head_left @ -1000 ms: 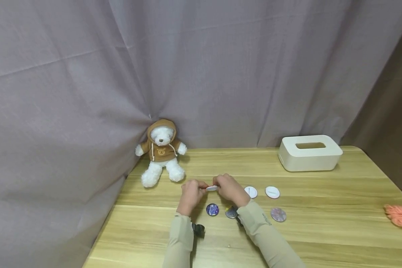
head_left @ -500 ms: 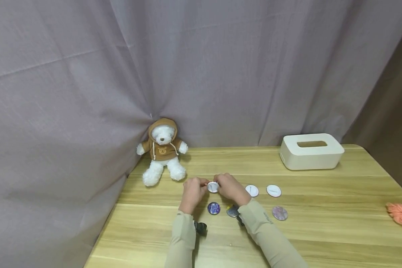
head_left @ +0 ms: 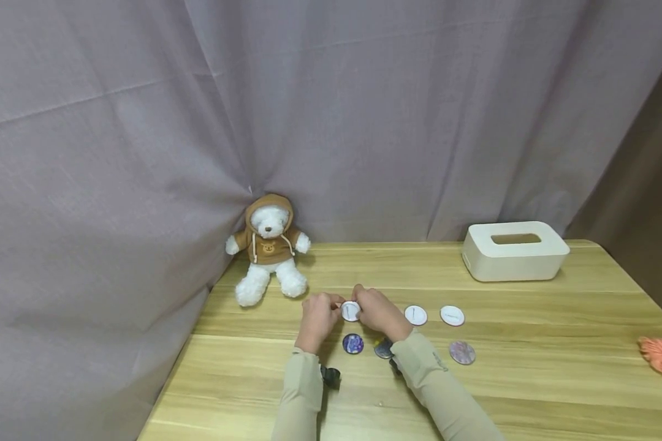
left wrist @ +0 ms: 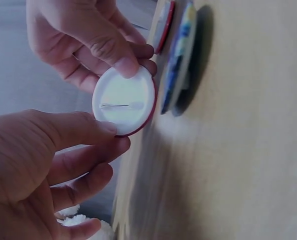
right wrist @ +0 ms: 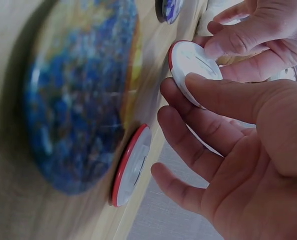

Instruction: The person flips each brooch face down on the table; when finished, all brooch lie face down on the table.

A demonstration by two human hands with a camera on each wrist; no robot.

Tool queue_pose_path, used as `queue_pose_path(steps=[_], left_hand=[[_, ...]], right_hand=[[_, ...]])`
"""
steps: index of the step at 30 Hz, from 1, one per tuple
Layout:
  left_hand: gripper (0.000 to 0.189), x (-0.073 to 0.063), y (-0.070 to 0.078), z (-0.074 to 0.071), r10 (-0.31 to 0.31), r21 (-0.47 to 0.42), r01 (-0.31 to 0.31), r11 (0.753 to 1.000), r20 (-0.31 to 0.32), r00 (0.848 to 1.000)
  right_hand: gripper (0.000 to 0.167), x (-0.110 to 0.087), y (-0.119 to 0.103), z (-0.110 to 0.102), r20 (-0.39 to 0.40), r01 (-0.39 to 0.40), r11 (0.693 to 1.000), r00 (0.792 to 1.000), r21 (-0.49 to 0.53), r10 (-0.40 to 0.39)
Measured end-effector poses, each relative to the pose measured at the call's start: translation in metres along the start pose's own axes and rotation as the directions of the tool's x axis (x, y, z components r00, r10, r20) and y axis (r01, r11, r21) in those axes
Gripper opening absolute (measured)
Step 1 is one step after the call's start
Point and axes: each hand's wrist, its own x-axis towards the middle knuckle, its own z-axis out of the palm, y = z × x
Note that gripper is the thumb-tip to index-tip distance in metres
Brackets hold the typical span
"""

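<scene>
Held right of the teddy bear [head_left: 268, 251], the white-backed badge [left wrist: 122, 92] looks light, stiff and slick (mind the pin [left wrist: 116, 105]), best taken by the rim [left wrist: 151, 95], where left fingers [left wrist: 88, 158] and right fingers [right wrist: 208, 127] narrowly pinch it.

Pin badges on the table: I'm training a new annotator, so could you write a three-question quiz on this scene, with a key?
1. True or false: in the head view, the tissue box stands to the right of the teddy bear.
2. Choose: the left hand and right hand pinch a pin badge. Which side of it shows in the left wrist view? A) a blue-and-yellow picture; B) the white back; C) a plain black face.
3. Fill in: besides the pinched one, ___ white-backed badges lie on the table in the head view.

Key: 1 true; 2 B; 3 two.
</scene>
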Motion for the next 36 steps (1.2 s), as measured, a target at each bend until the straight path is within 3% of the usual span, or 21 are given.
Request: queue_pose_path(steps=[8, 26, 36], left_hand=[[0.022, 0.0, 0.001, 0.005, 0.037, 0.08, -0.037, 0.996, -0.004, 0.999], [0.026, 0.002, 0.008, 0.006, -0.054, 0.077, 0.046, 0.996, 0.11, 0.992], [0.032, 0.001, 0.009, 0.005, -0.125, 0.073, 0.114, 0.991, 0.176, 0.976]], right_hand=[[0.028, 0.0, -0.001, 0.0, -0.012, -0.023, 0.997, 1.0, -0.069, 0.022], [0.026, 0.007, -0.001, 0.002, 0.001, -0.092, 0.982, 0.996, -0.163, 0.093], [0.023, 0.011, -0.004, 0.001, 0.023, -0.094, 0.974, 0.995, -0.207, 0.101]])
